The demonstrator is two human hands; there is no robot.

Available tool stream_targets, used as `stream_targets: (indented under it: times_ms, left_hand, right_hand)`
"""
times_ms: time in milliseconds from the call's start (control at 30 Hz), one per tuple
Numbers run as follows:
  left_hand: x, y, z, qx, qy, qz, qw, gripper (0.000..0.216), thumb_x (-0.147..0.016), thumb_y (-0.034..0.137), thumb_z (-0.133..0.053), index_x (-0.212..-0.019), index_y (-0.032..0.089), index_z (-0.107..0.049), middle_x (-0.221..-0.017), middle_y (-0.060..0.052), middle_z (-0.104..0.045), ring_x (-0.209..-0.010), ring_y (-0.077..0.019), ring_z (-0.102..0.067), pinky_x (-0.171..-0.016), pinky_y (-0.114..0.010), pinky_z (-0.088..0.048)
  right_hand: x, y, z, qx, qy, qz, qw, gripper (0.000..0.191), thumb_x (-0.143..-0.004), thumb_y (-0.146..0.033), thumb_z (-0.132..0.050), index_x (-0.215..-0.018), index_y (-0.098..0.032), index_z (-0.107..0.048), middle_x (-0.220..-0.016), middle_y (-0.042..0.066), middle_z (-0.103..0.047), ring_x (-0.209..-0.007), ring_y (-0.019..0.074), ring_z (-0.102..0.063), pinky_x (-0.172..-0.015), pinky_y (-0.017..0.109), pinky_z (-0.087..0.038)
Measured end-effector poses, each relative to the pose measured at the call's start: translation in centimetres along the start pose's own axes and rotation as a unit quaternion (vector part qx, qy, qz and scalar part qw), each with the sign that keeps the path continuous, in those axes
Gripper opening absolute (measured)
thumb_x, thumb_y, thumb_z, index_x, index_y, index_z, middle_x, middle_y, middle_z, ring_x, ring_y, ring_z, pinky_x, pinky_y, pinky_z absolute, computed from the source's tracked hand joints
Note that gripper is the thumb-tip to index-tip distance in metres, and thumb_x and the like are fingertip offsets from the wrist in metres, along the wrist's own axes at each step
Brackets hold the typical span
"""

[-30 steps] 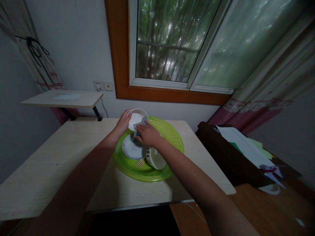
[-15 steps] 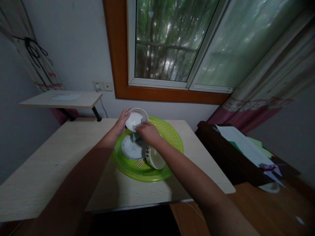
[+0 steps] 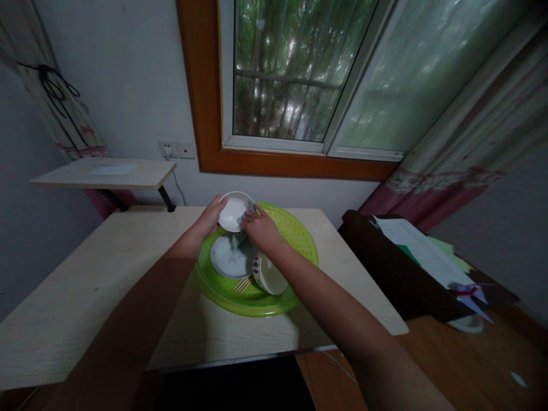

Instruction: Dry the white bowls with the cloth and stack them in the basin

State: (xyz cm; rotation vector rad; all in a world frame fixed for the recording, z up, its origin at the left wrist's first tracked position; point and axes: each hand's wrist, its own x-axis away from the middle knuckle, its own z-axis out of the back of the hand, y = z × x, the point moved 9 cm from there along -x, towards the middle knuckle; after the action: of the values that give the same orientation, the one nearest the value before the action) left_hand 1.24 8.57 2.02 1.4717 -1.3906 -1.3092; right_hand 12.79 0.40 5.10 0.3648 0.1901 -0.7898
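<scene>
My left hand [image 3: 211, 216] grips a white bowl [image 3: 233, 212] by its left side, tilted so that its inside faces me. A greyish cloth [image 3: 235, 240] is bunched in my right hand [image 3: 260, 226], pressed at the bowl's right rim, with part of it hanging below the bowl. Under my hands a white plate [image 3: 229, 260] lies on a round green tray [image 3: 252, 308]. A second bowl with a red pattern [image 3: 272, 275] rests tipped on its side, right of the plate and partly behind my right forearm. Chopsticks or fork-like tines [image 3: 242, 284] stick out beside it.
The tray stands on a pale wooden table [image 3: 85, 297]. A raised shelf [image 3: 107, 174] with a paper on it is at the left. Behind are a wall socket [image 3: 175, 150] and a window [image 3: 291, 85]. Papers [image 3: 415, 251] lie on a dark piece of furniture at the right.
My right hand has moved slightly right with the cloth, from the bowl's inside to its right rim. The bowl has tilted and shifted a little in my left hand.
</scene>
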Motion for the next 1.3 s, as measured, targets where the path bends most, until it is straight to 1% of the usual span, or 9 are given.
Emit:
stream_targets:
  times_ms: [133,300,467,633,800,933,1033,1167,1300]
  left_hand:
    - [-0.2,0.4,0.5,-0.026,0.022,-0.031,0.999,0.053,-0.088,0.052,-0.061,-0.129,0.019,-0.056,-0.125,-0.012,-0.067,-0.108,-0.0235,-0.064,-0.095,-0.036,-0.052]
    - [-0.2,0.6,0.4,-0.056,0.009,-0.056,0.997,0.053,-0.091,0.052,-0.057,-0.133,0.019,-0.054,-0.135,-0.013,-0.062,-0.117,-0.0251,-0.061,-0.105,-0.041,-0.048]
    - [-0.3,1.0,0.7,-0.126,0.013,-0.103,0.987,0.051,-0.094,0.054,-0.053,-0.131,0.019,-0.056,-0.138,-0.011,-0.06,-0.127,-0.0254,-0.056,-0.112,-0.042,-0.043]
    - [-0.5,0.4,0.6,-0.155,0.004,-0.102,0.983,0.051,-0.095,0.055,-0.05,-0.133,0.021,-0.056,-0.134,-0.01,-0.062,-0.125,-0.0247,-0.056,-0.111,-0.042,-0.043]
    - [-0.6,-0.1,0.4,-0.155,0.011,-0.074,0.985,0.049,-0.092,0.054,-0.055,-0.13,0.023,-0.058,-0.128,-0.01,-0.064,-0.116,-0.0239,-0.059,-0.105,-0.039,-0.046]
    - [-0.5,-0.2,0.6,-0.127,0.023,-0.063,0.99,0.054,-0.091,0.057,-0.056,-0.132,0.023,-0.057,-0.125,-0.009,-0.064,-0.11,-0.0232,-0.059,-0.099,-0.036,-0.047]
    - [-0.5,-0.2,0.7,-0.113,0.02,-0.065,0.991,0.056,-0.091,0.06,-0.055,-0.133,0.023,-0.057,-0.126,-0.009,-0.063,-0.109,-0.0227,-0.059,-0.096,-0.035,-0.048]
    - [-0.4,-0.6,0.7,-0.092,0.021,-0.037,0.995,0.058,-0.09,0.062,-0.056,-0.134,0.024,-0.055,-0.12,-0.008,-0.065,-0.099,-0.022,-0.061,-0.087,-0.034,-0.051]
    - [-0.2,-0.3,0.5,-0.057,0.023,-0.022,0.998,0.059,-0.091,0.06,-0.055,-0.14,0.027,-0.049,-0.12,-0.008,-0.064,-0.093,-0.0195,-0.062,-0.077,-0.03,-0.051]
  right_hand:
    - [-0.1,-1.0,-0.8,-0.067,-0.013,0.027,0.997,0.031,-0.092,-0.016,-0.058,-0.12,-0.009,-0.069,-0.122,0.016,-0.073,-0.115,0.0261,-0.068,-0.122,0.045,-0.03]
    - [0.1,-1.9,-1.7,-0.163,-0.033,0.061,0.984,0.061,-0.094,-0.03,-0.057,-0.149,-0.007,-0.046,-0.15,0.018,-0.055,-0.135,0.0275,-0.056,-0.122,0.046,-0.032]
    - [0.4,-1.8,-2.5,-0.2,-0.075,0.013,0.977,0.078,-0.095,-0.042,-0.058,-0.161,-0.015,-0.025,-0.162,0.016,-0.04,-0.146,0.039,-0.041,-0.112,0.059,-0.043]
    - [0.2,-1.8,-2.4,-0.15,-0.053,0.023,0.987,0.067,-0.103,-0.052,-0.045,-0.151,-0.006,-0.043,-0.154,0.021,-0.049,-0.143,0.0309,-0.048,-0.122,0.051,-0.031]
    - [0.4,-0.3,-1.6,-0.04,-0.006,-0.029,0.999,0.059,-0.104,-0.053,-0.043,-0.129,-0.005,-0.066,-0.137,0.021,-0.065,-0.138,0.0329,-0.052,-0.125,0.053,-0.023]
    - [0.6,0.2,-0.9,-0.001,0.009,-0.063,0.998,0.062,-0.1,-0.052,-0.051,-0.13,0.0,-0.064,-0.139,0.026,-0.062,-0.143,0.0343,-0.046,-0.126,0.053,-0.02]
    - [0.5,-0.2,-1.0,-0.016,-0.001,-0.033,0.999,0.057,-0.098,-0.051,-0.056,-0.128,-0.004,-0.066,-0.138,0.024,-0.063,-0.136,0.0325,-0.054,-0.126,0.053,-0.021]
    - [0.2,-0.6,-1.7,-0.069,-0.028,0.039,0.996,0.04,-0.098,-0.032,-0.06,-0.132,-0.011,-0.064,-0.137,0.016,-0.066,-0.125,0.0268,-0.064,-0.123,0.05,-0.028]
    - [-0.1,-0.3,-1.2,-0.07,-0.023,0.047,0.996,0.034,-0.099,-0.016,-0.055,-0.13,-0.014,-0.066,-0.131,0.013,-0.071,-0.122,0.0235,-0.066,-0.121,0.044,-0.031]
